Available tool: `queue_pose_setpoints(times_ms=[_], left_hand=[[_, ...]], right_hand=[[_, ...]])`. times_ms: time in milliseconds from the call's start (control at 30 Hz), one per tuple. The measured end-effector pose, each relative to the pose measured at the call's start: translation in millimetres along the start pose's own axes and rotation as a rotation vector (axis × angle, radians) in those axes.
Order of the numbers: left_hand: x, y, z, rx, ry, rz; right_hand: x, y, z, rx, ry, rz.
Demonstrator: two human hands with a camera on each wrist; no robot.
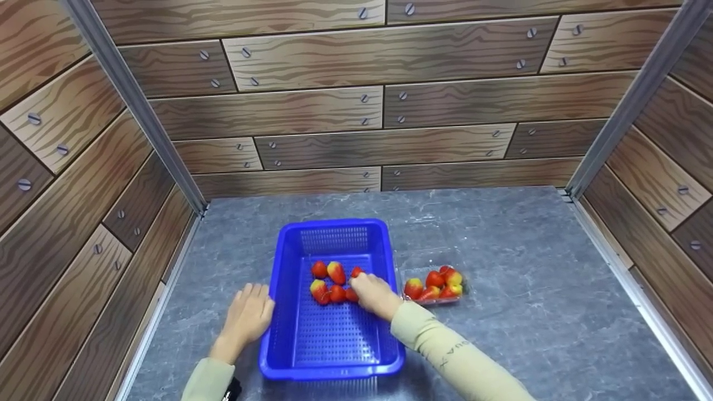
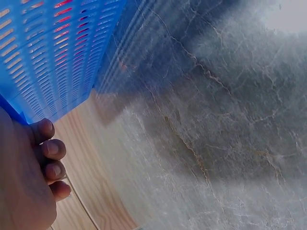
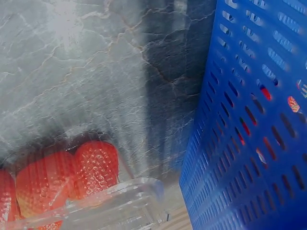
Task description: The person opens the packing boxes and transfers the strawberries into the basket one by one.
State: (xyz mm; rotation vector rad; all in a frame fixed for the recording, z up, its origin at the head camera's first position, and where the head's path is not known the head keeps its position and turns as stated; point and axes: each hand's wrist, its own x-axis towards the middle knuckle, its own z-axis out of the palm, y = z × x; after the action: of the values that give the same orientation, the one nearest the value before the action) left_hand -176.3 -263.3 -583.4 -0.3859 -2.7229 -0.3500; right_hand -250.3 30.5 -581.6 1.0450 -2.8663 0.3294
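Strawberries (image 1: pixel 336 273) inside the basket (image 1: pixel 334 372) are likely light, best pinched mid-body. The left hand (image 1: pixel 248 312) is held relaxed beside it; whether anything is gripped by the right hand (image 1: pixel 376 294) inside cannot be told.

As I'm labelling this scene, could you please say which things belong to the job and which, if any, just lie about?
Part of the job: blue basket, strawberries inside it, clear box, its strawberries.
Lying about: nothing stray visible; background: grey tabletop, wood-patterned walls.
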Motion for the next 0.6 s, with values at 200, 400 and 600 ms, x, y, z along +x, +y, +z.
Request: queue_pose_setpoints(times_ms=[200,400,600], left_hand=[[0.6,-0.3,0.6,-0.002,0.007,0.000],[0.2,0.6,0.6,0.000,0.010,0.007],[0.2,0.8,-0.1,0.009,0.001,0.002]], right_hand=[[1.0,0.7,1.7,-0.008,-0.010,0.008],[0.9,-1.1,-0.6,-0.004,-0.065,0.046],[1.0,-2.9,-2.1,-0.025,-0.074,0.042]])
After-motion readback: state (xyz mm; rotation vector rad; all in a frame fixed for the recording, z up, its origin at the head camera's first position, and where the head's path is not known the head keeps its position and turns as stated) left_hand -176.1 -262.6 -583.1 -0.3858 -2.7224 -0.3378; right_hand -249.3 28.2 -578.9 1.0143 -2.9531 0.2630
